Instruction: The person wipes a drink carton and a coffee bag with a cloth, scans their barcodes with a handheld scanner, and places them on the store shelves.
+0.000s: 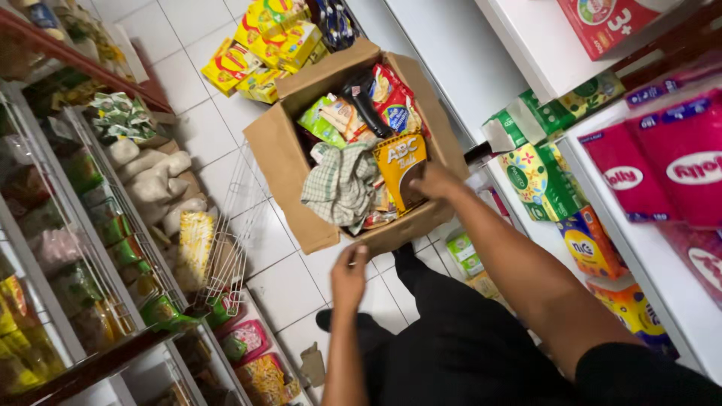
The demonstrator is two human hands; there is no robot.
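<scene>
Cardboard box (pixel 282 162) edge under left hand (pixel 348 277), right hand (pixel 435 183) inside.

Even, bright overhead light; white floor tiles (pixel 278 289) and white shelf (pixel 662 278) at right reflect it softly, no hard glare. Shadows faint, deepest inside the cardboard box (pixel 282 162) at centre. Whole frame tilted. Motion blur softens lower left racks (pixel 113 248) and the right edge. Dark trousers (pixel 451 346) at bottom lose detail. Colours saturated.

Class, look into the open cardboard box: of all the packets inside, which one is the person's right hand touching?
The orange-yellow packet at the near side of the cardboard box. The right hand grips its edge; the red packet and green packet lie farther off, untouched.
</scene>
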